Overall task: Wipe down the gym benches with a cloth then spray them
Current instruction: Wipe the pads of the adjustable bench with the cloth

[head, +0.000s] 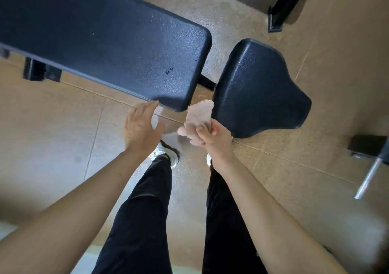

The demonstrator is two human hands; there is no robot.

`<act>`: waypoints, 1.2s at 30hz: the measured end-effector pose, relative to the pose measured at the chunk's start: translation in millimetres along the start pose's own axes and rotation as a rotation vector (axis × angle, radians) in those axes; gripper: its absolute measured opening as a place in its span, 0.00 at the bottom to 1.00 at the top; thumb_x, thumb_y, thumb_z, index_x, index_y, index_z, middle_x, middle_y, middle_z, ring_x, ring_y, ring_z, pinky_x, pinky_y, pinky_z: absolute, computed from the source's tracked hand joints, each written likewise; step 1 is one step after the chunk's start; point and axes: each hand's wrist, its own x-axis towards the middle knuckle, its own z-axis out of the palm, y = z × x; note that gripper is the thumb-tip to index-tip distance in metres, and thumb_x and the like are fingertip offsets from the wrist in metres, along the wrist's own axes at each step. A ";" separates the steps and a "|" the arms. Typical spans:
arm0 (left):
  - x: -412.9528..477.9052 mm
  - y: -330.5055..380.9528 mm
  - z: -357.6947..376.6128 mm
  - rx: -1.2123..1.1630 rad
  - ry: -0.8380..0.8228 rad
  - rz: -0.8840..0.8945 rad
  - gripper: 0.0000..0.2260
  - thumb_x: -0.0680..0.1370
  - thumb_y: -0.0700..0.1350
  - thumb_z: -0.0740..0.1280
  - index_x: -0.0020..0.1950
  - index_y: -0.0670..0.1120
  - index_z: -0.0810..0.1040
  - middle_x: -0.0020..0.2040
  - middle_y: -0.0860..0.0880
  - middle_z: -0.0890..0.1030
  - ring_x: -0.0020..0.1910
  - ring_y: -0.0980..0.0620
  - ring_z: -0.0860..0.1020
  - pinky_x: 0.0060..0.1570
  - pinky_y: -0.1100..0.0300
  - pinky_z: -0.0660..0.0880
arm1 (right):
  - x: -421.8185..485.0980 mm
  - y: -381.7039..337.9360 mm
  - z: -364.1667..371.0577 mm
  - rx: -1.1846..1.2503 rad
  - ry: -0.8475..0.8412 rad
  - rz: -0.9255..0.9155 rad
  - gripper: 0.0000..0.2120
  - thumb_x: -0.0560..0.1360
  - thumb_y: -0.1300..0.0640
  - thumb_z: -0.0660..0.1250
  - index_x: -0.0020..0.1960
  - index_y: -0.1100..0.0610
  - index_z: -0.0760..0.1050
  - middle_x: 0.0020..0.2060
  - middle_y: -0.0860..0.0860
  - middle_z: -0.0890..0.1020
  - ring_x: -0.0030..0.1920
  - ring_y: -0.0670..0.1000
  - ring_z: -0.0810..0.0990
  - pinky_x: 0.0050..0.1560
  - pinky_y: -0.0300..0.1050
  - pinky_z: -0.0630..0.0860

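A gym bench with black padding fills the upper view: its long back pad (101,42) runs from the upper left, and a shorter seat pad (261,88) lies to its right across a narrow gap. My right hand (212,139) is shut on a pale pink cloth (199,114), held just below the gap, the cloth's upper edge near the seat pad's near corner. My left hand (141,126) is open, its fingertips reaching toward the back pad's near edge, holding nothing. No spray bottle is in view.
The floor (63,136) is tan tile. The bench's black frame foot (40,71) shows under the back pad at left. Another black frame leg (280,14) stands at upper right, and a metal bar with a black block (370,168) lies at right. My legs and shoes are below.
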 end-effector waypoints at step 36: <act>44.8 -31.7 -11.7 0.291 -0.041 0.134 0.27 0.75 0.47 0.70 0.75 0.51 0.71 0.73 0.52 0.73 0.73 0.39 0.68 0.72 0.38 0.65 | 86.4 -129.7 48.1 -0.870 0.338 -0.877 0.04 0.73 0.64 0.70 0.45 0.56 0.78 0.44 0.52 0.78 0.44 0.53 0.78 0.47 0.47 0.76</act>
